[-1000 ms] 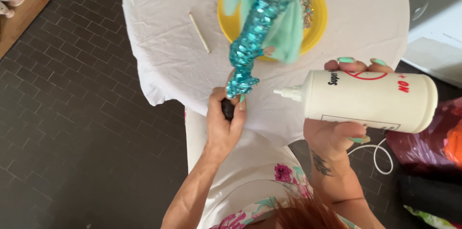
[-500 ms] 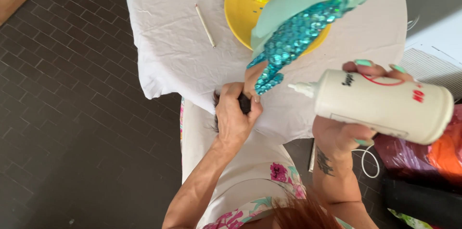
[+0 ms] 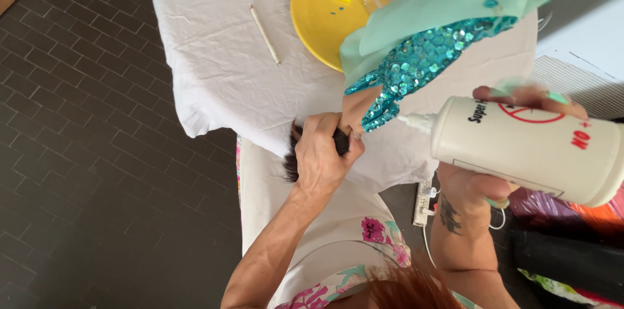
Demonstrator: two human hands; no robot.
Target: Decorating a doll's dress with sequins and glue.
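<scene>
Glue bottle (image 3: 530,150), gripped whole in the right hand (image 3: 484,185) at three o'clock, now points its nozzle at the sequined doll tail (image 3: 422,62). Left hand (image 3: 322,156) fingers pinch the doll's dark head; the tail has swung from upright toward two o'clock, over the yellow plate (image 3: 318,16) on the desk (image 3: 214,75).

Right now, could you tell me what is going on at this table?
A person is gluing sequins. The left hand grips a doll by its dark hair, its turquoise sequined tail raised. The right hand holds a white glue bottle, nozzle at the tail's tip. A yellow plate of loose sequins and a thin stick lie on the white tablecloth.
</scene>
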